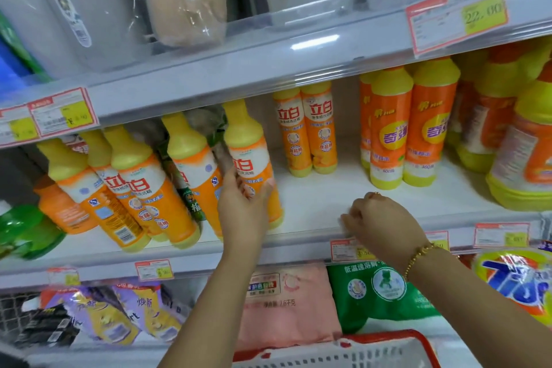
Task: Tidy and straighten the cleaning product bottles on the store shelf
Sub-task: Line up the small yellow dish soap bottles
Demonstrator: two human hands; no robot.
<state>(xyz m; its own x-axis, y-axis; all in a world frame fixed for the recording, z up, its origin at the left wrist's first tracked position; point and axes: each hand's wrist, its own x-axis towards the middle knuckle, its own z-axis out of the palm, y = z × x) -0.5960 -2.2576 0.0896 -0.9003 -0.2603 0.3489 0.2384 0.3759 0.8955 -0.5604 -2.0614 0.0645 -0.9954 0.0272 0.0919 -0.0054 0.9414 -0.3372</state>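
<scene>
Held bottle: the held bottle (pixel 254 158) is just at 9 o'clock of the frame's centre, on the middle shelf (pixel 313 197). It has a yellow tapered neck and base, an orange body and a white label band with red characters. It leans with its neck toward 11 o'clock.
Left hand: the left hand (pixel 242 206) grasps that bottle's lower body, thumb on its 3 o'clock side, fingers round its 9 o'clock side.
Right hand: the right hand (pixel 379 218) is at 4 o'clock of the held bottle, knuckles up, fingers clenched under at the shelf's front lip. Nothing shows in it.
Leaning bottles: at 9 o'clock of the held one, the leaning bottles (pixel 143 188) look the same and tilt the same way, crowded together.
Upright pair: at 2 o'clock, farther back, the upright pair (pixel 307 131) stands straight, sides touching.
Wide bottles: at 3 o'clock of that pair, the wide bottles (pixel 409 125), orange with yellow shoulders, stand upright.
Basket: at 5 o'clock in the frame, a red-rimmed basket (pixel 418 340).
</scene>
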